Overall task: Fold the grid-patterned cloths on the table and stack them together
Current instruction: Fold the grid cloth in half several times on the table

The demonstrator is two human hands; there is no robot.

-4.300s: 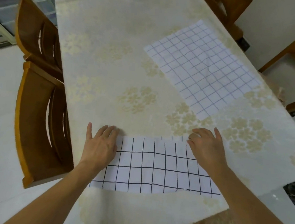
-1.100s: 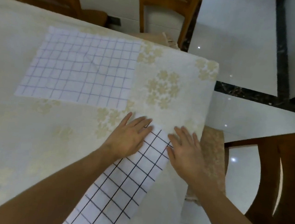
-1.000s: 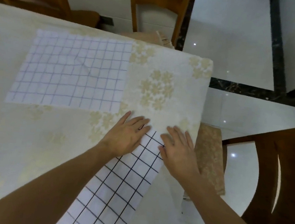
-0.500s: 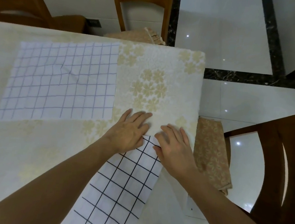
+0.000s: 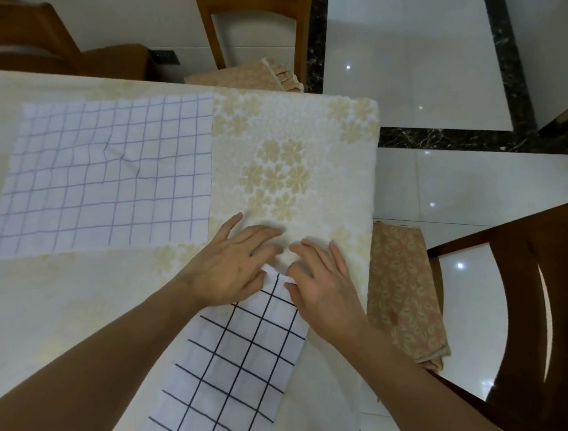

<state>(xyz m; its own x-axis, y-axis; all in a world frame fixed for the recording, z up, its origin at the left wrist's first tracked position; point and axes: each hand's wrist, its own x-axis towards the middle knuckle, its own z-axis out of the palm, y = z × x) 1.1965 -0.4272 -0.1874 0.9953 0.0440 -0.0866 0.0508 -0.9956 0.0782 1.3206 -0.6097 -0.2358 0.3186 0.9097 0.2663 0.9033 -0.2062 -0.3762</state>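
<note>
Two hands meet at the far end of a black-grid cloth (image 5: 228,365) folded into a long strip, which lies along the worktop's (image 5: 61,316) right edge, its long axis running from the near edge up toward the far right corner. The left hand (image 5: 228,265) lies flat and spread on the strip's far left corner, fingers straight, thumb out toward the pale-grid cloth (image 5: 107,175). The right hand (image 5: 321,284) sits on the far right corner, fingers slightly bent, and a small lip of fabric stands up between the two; whether it is pinched cannot be told. The strip's free length trails back between the forearms, so any next fold would likely bring the far end toward the body. The pale-grid cloth lies open and unfolded, well apart at the far left, nearer the left hand.
</note>
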